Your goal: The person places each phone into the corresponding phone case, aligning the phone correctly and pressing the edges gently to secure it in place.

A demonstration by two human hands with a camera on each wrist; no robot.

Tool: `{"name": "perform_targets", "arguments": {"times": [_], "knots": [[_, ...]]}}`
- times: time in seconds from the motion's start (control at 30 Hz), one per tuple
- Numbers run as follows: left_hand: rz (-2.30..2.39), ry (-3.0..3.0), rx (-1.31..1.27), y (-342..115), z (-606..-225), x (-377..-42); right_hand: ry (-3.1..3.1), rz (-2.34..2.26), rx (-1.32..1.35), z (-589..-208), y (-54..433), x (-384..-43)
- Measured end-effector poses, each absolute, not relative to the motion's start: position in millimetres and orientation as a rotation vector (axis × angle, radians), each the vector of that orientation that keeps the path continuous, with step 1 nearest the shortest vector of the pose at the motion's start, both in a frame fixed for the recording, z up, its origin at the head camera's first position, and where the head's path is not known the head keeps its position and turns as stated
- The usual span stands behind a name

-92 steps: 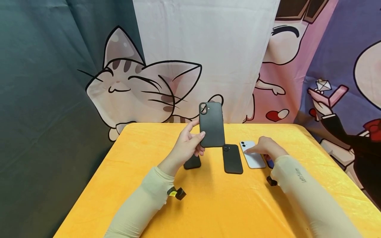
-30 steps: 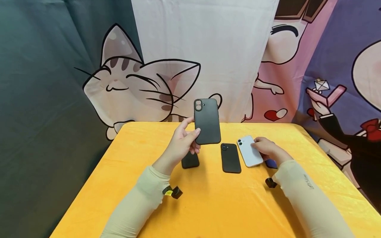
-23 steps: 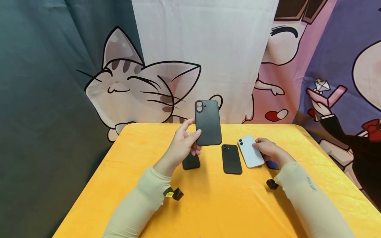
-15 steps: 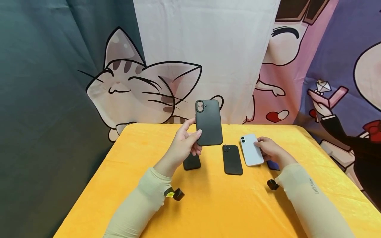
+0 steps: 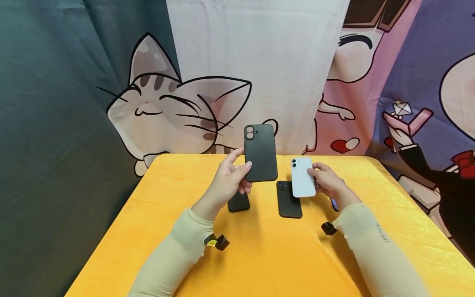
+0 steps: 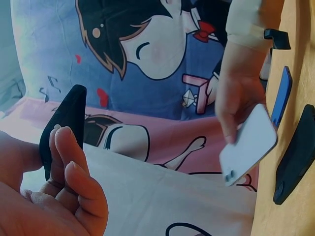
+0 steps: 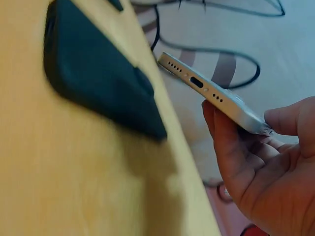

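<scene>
My left hand (image 5: 233, 175) holds up a black phone case (image 5: 261, 154) by its left edge, its back toward the head camera and the camera cutout see-through at top left. In the left wrist view the black case (image 6: 66, 123) shows nearly edge-on between thumb and fingers. My right hand (image 5: 328, 179) pinches a white smartphone (image 5: 303, 178) by its right edge, above the table. Its bottom edge with the charging port (image 7: 197, 82) faces the right wrist camera. Beneath and left of it lies another black phone case (image 5: 289, 206), partly overlapped by the phone in the head view.
A black phone-shaped item (image 5: 239, 202) lies below my left hand, partly hidden by it. A blue phone-shaped item (image 6: 282, 96) lies on the yellow table (image 5: 267, 260) beside my right wrist. Behind the table hangs a cartoon-printed curtain (image 5: 259, 53).
My right hand has taken hold of the white phone, lifted it off the table and moved it left toward the held case. My left hand has stayed nearly still with the case.
</scene>
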State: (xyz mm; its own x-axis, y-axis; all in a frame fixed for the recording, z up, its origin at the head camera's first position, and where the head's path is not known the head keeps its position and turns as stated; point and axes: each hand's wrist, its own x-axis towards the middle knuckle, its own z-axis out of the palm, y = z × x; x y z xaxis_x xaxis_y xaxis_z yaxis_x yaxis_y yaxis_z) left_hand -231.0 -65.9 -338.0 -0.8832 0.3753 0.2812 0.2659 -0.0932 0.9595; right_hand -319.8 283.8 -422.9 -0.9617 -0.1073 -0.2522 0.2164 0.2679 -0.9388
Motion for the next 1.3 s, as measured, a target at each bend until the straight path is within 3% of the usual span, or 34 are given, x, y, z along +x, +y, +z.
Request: {"name": "perform_targets", "arguments": {"times": [0.8, 1.3], "knots": [[2.159, 2.027, 0.703, -61.5, -345.3, -230.2, 1.907, -2.189, -0.294, -363.1, 179.9, -288.6], [2.157, 2.042, 0.708, -59.6, -343.5, -232.1, 1.707, -2.327, -0.318, -353.4, 160.1, -271.4]]}}
